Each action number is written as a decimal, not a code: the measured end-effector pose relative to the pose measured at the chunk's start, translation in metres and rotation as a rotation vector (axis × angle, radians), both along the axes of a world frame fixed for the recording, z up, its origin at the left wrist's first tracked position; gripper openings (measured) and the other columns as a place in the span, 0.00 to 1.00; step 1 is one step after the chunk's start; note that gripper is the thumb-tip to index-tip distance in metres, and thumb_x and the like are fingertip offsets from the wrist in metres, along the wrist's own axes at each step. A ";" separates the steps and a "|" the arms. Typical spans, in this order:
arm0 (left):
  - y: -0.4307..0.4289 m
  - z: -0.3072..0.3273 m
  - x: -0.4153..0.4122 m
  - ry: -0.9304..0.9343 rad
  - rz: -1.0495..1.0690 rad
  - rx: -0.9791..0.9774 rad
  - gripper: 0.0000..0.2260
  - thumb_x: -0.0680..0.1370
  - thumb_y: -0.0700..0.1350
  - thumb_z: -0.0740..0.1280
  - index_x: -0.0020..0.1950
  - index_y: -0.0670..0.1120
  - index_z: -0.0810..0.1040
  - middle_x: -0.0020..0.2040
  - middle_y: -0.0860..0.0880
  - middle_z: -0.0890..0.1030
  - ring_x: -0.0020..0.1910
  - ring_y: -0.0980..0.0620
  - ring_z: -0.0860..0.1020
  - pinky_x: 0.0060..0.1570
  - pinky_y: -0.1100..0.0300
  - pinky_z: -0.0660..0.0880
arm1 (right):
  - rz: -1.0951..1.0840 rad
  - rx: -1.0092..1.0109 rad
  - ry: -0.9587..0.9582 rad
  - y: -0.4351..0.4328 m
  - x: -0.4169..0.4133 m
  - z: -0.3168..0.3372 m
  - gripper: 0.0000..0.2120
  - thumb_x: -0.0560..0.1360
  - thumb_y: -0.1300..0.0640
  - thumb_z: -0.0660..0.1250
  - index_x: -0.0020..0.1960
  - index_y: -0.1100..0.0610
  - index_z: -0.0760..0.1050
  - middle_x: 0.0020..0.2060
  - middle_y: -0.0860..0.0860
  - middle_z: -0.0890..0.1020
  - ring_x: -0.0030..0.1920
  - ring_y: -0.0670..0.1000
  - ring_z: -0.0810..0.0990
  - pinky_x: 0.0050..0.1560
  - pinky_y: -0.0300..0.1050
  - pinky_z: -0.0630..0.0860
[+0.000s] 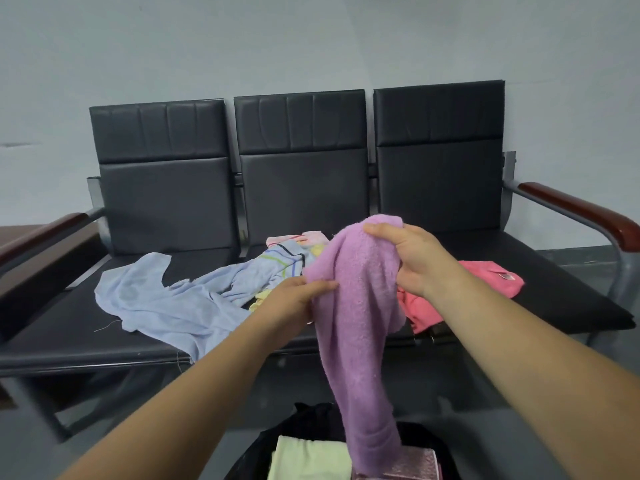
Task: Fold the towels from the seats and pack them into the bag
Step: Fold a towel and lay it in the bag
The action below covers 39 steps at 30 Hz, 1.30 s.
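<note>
My left hand (294,296) and right hand (412,258) each pinch the purple towel (360,327), fingers curled, its tail hanging over the bag (311,424).

The purple towel (360,306) hangs in front of a lot. Its bottom tip covers part of a shiny pink thing (415,462), and I cannot tell what that is. Just left of the tip, a pale green towel (308,459) and the black bag (311,415) around it run off the bottom edge. Right of the purple towel, a pink towel (485,278) is partly hidden behind the right hand (412,258); its little label (507,276) is too small to read. Left of the purple towel, the left hand (296,299) covers most of a yellow cloth (259,298). A striped towel (287,261) slips behind the purple towel's left edge.
</note>
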<state>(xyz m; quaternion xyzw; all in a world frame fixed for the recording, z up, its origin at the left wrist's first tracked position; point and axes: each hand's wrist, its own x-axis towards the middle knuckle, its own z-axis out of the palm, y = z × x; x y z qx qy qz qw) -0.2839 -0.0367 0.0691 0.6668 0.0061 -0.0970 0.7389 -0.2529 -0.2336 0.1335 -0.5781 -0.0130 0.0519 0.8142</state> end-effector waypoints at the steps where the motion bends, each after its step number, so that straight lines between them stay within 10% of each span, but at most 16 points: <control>1: -0.002 0.002 -0.001 0.018 0.031 -0.066 0.07 0.75 0.45 0.74 0.45 0.41 0.86 0.49 0.42 0.87 0.49 0.45 0.84 0.52 0.50 0.78 | -0.037 -0.041 -0.008 -0.004 0.002 -0.001 0.09 0.75 0.65 0.74 0.54 0.65 0.82 0.48 0.60 0.86 0.49 0.56 0.86 0.51 0.50 0.83; 8: -0.012 0.019 -0.001 0.159 0.060 -0.455 0.16 0.79 0.47 0.68 0.64 0.44 0.83 0.62 0.42 0.84 0.60 0.45 0.82 0.62 0.49 0.76 | 0.261 0.120 0.154 -0.019 0.010 -0.023 0.23 0.78 0.54 0.69 0.67 0.68 0.76 0.68 0.64 0.78 0.66 0.59 0.79 0.70 0.54 0.73; 12: -0.008 0.023 0.007 0.117 0.074 -0.628 0.18 0.80 0.48 0.67 0.68 0.41 0.79 0.65 0.41 0.82 0.65 0.43 0.80 0.70 0.47 0.72 | 0.372 -0.038 0.101 -0.015 0.003 -0.051 0.25 0.73 0.53 0.74 0.67 0.63 0.75 0.58 0.62 0.79 0.58 0.60 0.76 0.63 0.57 0.71; 19: 0.015 0.004 0.014 -0.087 0.049 -0.168 0.14 0.80 0.34 0.67 0.66 0.36 0.78 0.61 0.36 0.82 0.61 0.41 0.82 0.64 0.48 0.77 | 0.089 -0.017 -0.063 -0.010 0.006 -0.060 0.11 0.80 0.62 0.68 0.60 0.64 0.82 0.56 0.60 0.85 0.56 0.58 0.83 0.65 0.60 0.76; 24: 0.033 -0.011 0.017 -0.164 0.065 0.168 0.13 0.81 0.49 0.70 0.56 0.41 0.85 0.50 0.40 0.84 0.48 0.44 0.79 0.48 0.50 0.75 | -0.087 -0.156 -0.144 -0.013 0.004 -0.071 0.05 0.78 0.61 0.71 0.48 0.57 0.87 0.50 0.58 0.87 0.57 0.60 0.85 0.64 0.62 0.77; 31: 0.031 -0.044 0.024 -0.148 0.173 0.034 0.16 0.74 0.53 0.74 0.48 0.40 0.86 0.45 0.41 0.83 0.45 0.44 0.79 0.48 0.48 0.75 | -0.105 -0.149 -0.093 -0.011 0.008 -0.101 0.07 0.80 0.63 0.68 0.54 0.61 0.84 0.50 0.59 0.87 0.57 0.60 0.85 0.61 0.55 0.80; 36: 0.025 -0.041 0.030 -0.227 0.064 -0.060 0.09 0.81 0.33 0.64 0.57 0.39 0.82 0.50 0.44 0.87 0.50 0.48 0.85 0.47 0.59 0.80 | 0.103 0.185 -0.012 -0.016 0.020 -0.099 0.10 0.81 0.64 0.64 0.51 0.63 0.85 0.49 0.55 0.87 0.53 0.50 0.86 0.54 0.42 0.82; 39: 0.031 -0.041 0.035 -0.329 0.112 0.144 0.08 0.82 0.39 0.66 0.55 0.45 0.85 0.49 0.46 0.87 0.51 0.49 0.84 0.52 0.54 0.80 | 0.107 0.026 -0.045 -0.020 0.026 -0.103 0.12 0.79 0.66 0.66 0.61 0.67 0.81 0.56 0.59 0.85 0.55 0.54 0.84 0.55 0.47 0.81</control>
